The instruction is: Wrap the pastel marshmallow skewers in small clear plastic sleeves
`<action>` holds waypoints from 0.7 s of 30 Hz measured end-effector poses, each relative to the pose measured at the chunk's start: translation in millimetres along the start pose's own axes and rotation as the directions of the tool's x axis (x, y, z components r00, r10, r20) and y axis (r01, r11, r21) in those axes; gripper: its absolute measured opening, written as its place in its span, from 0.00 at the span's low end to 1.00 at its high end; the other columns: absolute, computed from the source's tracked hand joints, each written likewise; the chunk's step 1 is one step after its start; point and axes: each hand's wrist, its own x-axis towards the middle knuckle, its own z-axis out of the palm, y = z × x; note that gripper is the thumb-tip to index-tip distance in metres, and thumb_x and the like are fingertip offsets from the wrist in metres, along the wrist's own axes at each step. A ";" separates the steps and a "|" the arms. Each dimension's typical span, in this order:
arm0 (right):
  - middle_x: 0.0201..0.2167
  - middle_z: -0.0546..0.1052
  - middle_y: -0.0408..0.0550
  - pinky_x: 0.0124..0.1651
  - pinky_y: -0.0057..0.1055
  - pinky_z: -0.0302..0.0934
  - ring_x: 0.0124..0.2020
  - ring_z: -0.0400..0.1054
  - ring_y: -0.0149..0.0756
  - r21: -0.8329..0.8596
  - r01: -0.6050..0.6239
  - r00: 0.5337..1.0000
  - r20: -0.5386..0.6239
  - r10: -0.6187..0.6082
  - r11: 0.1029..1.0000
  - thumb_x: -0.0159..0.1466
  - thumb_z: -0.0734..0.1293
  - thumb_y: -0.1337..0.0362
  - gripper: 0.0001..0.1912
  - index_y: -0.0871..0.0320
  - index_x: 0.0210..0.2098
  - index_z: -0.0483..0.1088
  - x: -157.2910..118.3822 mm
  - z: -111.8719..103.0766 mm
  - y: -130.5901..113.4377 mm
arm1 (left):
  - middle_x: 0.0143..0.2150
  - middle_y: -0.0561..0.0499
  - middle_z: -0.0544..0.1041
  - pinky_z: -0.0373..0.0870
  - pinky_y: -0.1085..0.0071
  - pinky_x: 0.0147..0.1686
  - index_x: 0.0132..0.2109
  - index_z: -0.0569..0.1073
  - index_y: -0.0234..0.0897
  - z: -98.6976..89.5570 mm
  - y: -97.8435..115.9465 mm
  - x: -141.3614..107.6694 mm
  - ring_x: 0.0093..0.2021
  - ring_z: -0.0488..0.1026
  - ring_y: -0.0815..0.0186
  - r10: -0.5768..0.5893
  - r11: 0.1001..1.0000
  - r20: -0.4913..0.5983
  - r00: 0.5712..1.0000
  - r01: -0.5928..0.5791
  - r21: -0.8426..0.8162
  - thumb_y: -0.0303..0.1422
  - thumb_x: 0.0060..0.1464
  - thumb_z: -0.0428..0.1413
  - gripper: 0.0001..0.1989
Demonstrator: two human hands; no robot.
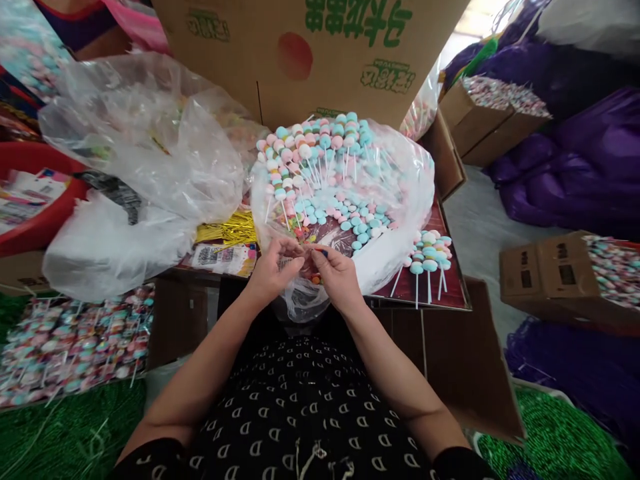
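Pinch lightly with left hand (274,272) and right hand (340,275) | keep curled fingers (286,244) low over clear bag (304,301) | cannot tell if closed on anything

Hands (337,273) near pastel discs (363,227), perhaps candy

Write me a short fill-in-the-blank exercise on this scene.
The left hand and right hand are beside a bag of translucent ____.
The small cluster of marshmallow skewers lies nearer the ____ hand.
The large cardboard box has ____ lettering.
The tub is ____.

plastic; right; green; red
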 end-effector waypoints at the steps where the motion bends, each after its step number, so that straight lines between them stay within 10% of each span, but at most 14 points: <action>1: 0.28 0.80 0.42 0.34 0.34 0.72 0.27 0.72 0.34 0.005 0.009 1.000 -0.004 -0.009 1.000 0.63 0.72 0.47 0.16 0.52 0.41 0.81 -1.0 -3.8 -1.6 | 0.41 0.48 0.80 0.73 0.65 0.45 0.51 0.72 0.38 -2.8 1.4 0.7 0.43 0.78 0.61 -0.045 0.997 0.060 0.997 0.049 -0.066 0.41 0.56 0.61 0.18; 5: 0.27 0.79 0.42 0.33 0.33 0.70 0.26 0.71 0.33 -0.001 0.072 0.995 -0.072 -0.072 0.997 0.62 0.73 0.46 0.17 0.53 0.38 0.80 -2.0 -13.2 -5.4 | 0.39 0.50 0.80 0.70 0.68 0.41 0.45 0.77 0.37 -11.6 7.0 -0.1 0.39 0.75 0.63 -0.196 0.965 0.257 0.946 0.233 -0.121 0.45 0.54 0.65 0.18; 13: 0.17 0.66 0.35 0.24 0.28 0.56 0.18 0.58 0.27 -0.129 0.058 0.968 -0.236 -0.087 0.990 0.59 0.73 0.39 0.24 0.53 0.28 0.71 -6.7 -13.3 1.9 | 0.22 0.57 0.65 0.56 0.71 0.29 0.29 0.67 0.39 -2.5 -3.5 -9.8 0.25 0.60 0.70 -0.169 0.973 0.087 0.982 0.180 -0.142 0.50 0.59 0.60 0.21; 21: 0.18 0.67 0.36 0.25 0.28 0.58 0.20 0.61 0.28 0.026 0.000 0.994 -0.113 0.003 1.000 0.61 0.72 0.38 0.27 0.54 0.25 0.66 -5.4 -19.7 7.0 | 0.24 0.56 0.71 0.66 0.70 0.33 0.34 0.71 0.39 10.8 4.3 -9.8 0.26 0.67 0.69 -0.226 0.929 0.058 0.972 0.233 -0.286 0.52 0.55 0.64 0.21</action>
